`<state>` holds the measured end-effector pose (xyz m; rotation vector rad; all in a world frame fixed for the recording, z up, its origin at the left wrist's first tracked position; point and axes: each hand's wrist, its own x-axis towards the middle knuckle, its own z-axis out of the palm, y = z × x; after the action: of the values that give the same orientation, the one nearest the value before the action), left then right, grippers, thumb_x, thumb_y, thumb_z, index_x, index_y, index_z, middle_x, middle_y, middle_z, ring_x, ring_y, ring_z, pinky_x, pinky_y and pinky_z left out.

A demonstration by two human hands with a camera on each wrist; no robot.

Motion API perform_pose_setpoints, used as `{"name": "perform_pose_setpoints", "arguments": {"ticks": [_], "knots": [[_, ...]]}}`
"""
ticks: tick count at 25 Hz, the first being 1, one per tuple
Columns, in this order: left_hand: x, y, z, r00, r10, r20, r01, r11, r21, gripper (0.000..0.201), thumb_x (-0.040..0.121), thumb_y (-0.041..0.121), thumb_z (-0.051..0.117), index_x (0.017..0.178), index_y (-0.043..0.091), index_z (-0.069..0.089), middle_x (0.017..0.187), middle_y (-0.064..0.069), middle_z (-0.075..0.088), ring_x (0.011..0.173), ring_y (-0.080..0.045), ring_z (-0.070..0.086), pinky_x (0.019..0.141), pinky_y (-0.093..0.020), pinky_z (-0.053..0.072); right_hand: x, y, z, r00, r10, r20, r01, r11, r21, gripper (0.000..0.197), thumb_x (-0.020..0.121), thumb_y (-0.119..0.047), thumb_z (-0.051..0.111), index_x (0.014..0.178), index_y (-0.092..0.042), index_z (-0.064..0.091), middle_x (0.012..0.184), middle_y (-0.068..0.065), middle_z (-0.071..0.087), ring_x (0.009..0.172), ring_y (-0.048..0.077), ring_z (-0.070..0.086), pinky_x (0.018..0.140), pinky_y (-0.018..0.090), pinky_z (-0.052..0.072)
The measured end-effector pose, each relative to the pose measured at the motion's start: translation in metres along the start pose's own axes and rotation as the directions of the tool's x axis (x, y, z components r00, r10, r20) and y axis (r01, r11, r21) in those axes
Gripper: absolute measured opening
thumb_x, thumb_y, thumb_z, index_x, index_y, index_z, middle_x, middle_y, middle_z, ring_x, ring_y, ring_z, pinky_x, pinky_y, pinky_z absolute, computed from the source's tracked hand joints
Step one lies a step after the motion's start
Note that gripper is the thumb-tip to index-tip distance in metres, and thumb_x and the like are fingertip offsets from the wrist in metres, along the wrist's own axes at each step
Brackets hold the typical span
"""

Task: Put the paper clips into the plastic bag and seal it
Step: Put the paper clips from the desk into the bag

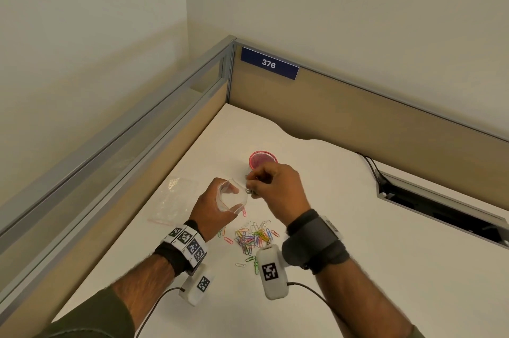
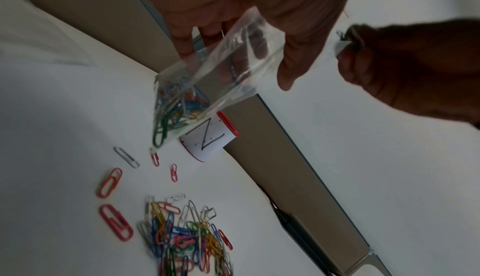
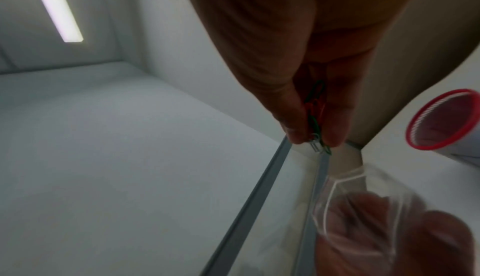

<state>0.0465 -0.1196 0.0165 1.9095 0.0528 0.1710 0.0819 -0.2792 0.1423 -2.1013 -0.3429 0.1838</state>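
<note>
My left hand [image 1: 217, 206] grips a small clear plastic bag [image 1: 232, 195] above the white desk, mouth held open and facing up. The left wrist view shows the bag [image 2: 207, 87] hanging with several coloured clips at its bottom. My right hand [image 1: 271, 188] pinches a few paper clips [image 3: 318, 128] between thumb and fingers, right at the bag's open rim [image 3: 345, 178]. A heap of coloured paper clips [image 1: 252, 238] lies on the desk below both hands, with the pile [image 2: 187, 237] also seen from the left wrist.
A red-rimmed cup [image 1: 263, 160] with a white paper label [image 2: 207, 141] stands behind the hands. A second clear bag [image 1: 173, 200] lies flat to the left. Tan partition walls [image 1: 358, 114] close the desk corner, and a cable slot [image 1: 440, 205] opens at right.
</note>
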Motion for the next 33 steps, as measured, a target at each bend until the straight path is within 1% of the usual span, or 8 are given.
{"name": "perform_pose_setpoints", "arguments": {"ticks": [5, 9, 13, 17, 22, 25, 28, 33], "knots": [[0.004, 0.000, 0.007, 1.000, -0.011, 0.006, 0.010, 0.998, 0.062, 0.051, 0.075, 0.032, 0.079, 0.116, 0.027, 0.048, 0.104, 0.015, 0.060, 0.104, -0.008, 0.061, 0.086, -0.012, 0.044, 0.003, -0.006, 0.030, 0.988, -0.097, 0.122, 0.130, 0.945, -0.301, 0.006, 0.085, -0.012, 0.065, 0.086, -0.011, 0.071, 0.087, 0.000, 0.070, 0.078, 0.016, 0.065, 0.077, 0.036, 0.058], [0.001, 0.003, 0.002, 1.000, -0.025, -0.016, 0.026, 0.998, 0.049, 0.047, 0.078, 0.024, 0.080, 0.111, 0.029, 0.047, 0.101, 0.021, 0.057, 0.099, 0.002, 0.059, 0.084, -0.011, 0.045, 0.005, -0.007, 0.028, 0.993, -0.083, 0.087, 0.105, 0.951, -0.292, 0.008, 0.089, -0.016, 0.062, 0.089, -0.014, 0.070, 0.085, -0.004, 0.068, 0.075, 0.013, 0.065, 0.076, 0.031, 0.058], [-0.004, 0.002, -0.008, 1.000, 0.003, -0.015, -0.003, 1.000, -0.008, 0.042, 0.076, 0.026, 0.078, 0.109, 0.025, 0.052, 0.111, 0.010, 0.063, 0.115, -0.006, 0.059, 0.100, -0.029, 0.048, 0.005, 0.000, 0.006, 0.997, -0.070, 0.011, 0.071, 0.986, -0.151, 0.011, 0.090, -0.008, 0.060, 0.091, -0.012, 0.070, 0.078, -0.003, 0.067, 0.066, 0.008, 0.065, 0.068, 0.019, 0.057], [-0.009, -0.001, -0.028, 0.999, 0.005, -0.048, -0.009, 0.997, -0.078, 0.042, 0.073, 0.031, 0.077, 0.106, 0.024, 0.053, 0.113, 0.005, 0.065, 0.116, -0.008, 0.060, 0.103, -0.040, 0.049, 0.017, 0.073, -0.006, 0.997, 0.079, -0.021, -0.081, 0.951, -0.298, 0.013, 0.087, -0.008, 0.060, 0.093, -0.011, 0.072, 0.092, 0.005, 0.072, 0.082, 0.021, 0.067, 0.080, 0.034, 0.057], [-0.012, -0.005, -0.059, 0.994, -0.008, -0.106, -0.002, 0.995, -0.095, 0.040, 0.077, 0.012, 0.081, 0.106, 0.020, 0.054, 0.113, 0.002, 0.066, 0.116, -0.009, 0.060, 0.106, -0.040, 0.046, 0.002, 0.165, 0.018, 0.913, 0.404, 0.054, -0.286, 0.730, -0.621, 0.031, 0.092, -0.009, 0.052, 0.122, -0.013, 0.060, 0.129, 0.010, 0.053, 0.120, 0.027, 0.051, 0.103, 0.034, 0.042], [-0.014, -0.012, -0.075, 0.991, -0.018, -0.133, 0.003, 0.994, -0.111, 0.040, 0.074, 0.021, 0.080, 0.105, 0.026, 0.054, 0.113, 0.003, 0.066, 0.116, -0.009, 0.060, 0.104, -0.036, 0.047, -0.012, 0.171, 0.045, 0.914, 0.394, 0.099, -0.217, 0.680, -0.700, 0.034, 0.091, -0.004, 0.044, 0.121, -0.011, 0.058, 0.124, 0.010, 0.048, 0.119, 0.027, 0.046, 0.099, 0.036, 0.046], [-0.013, -0.018, -0.083, 0.990, -0.016, -0.142, -0.001, 0.993, -0.114, 0.042, 0.070, 0.034, 0.077, 0.105, 0.028, 0.054, 0.112, 0.004, 0.066, 0.115, -0.009, 0.060, 0.101, -0.032, 0.047, -0.014, 0.159, 0.061, 0.924, 0.330, 0.193, -0.107, 0.708, -0.698, 0.034, 0.092, -0.005, 0.045, 0.120, -0.013, 0.061, 0.120, 0.009, 0.052, 0.114, 0.026, 0.051, 0.095, 0.035, 0.047], [-0.010, -0.021, -0.083, 0.993, -0.017, -0.119, 0.004, 0.994, -0.112, 0.043, 0.069, 0.038, 0.076, 0.105, 0.027, 0.054, 0.113, 0.003, 0.066, 0.116, -0.012, 0.060, 0.100, -0.033, 0.047, 0.023, 0.141, 0.072, 0.937, 0.268, 0.224, -0.069, 0.771, -0.633, 0.046, 0.088, 0.001, 0.046, 0.131, -0.015, 0.054, 0.131, 0.008, 0.048, 0.123, 0.026, 0.045, 0.105, 0.037, 0.042]]}}
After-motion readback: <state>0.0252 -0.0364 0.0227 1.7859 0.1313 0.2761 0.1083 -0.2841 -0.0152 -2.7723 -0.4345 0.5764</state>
